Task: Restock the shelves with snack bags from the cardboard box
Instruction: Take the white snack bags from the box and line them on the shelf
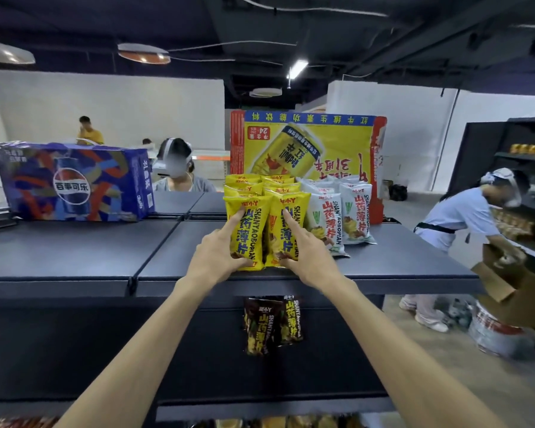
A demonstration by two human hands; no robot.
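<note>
Now both hands rest on the front pair, top shelf (pixel 383 261), near its front edge: left hand (pixel 217 254) on left yellow bag (pixel 247 211), right hand (pixel 306 257) on right yellow bag (pixel 275 242). Each w/ index straight toward 12, thumb spread at base. Bags upright, touching. White bags (pixel 328 217) crowd 3 o'clock; free room at 9.

Interior moderately bright, evenly lit. Ceiling (pixel 383 32) dark; fluorescent tube (pixel 297 68) overexposed, round lamps (pixel 143 53) glowing upper left. White walls (pixel 121 103) bright. Soft shadow under top shelf (pixel 74 257) dims lower bags (pixel 272 324). Wide-angle distortion bows shelf edges, stretches corners. Centre sharp; frame edges and worker (pixel 464 217) at right blurred.
</note>
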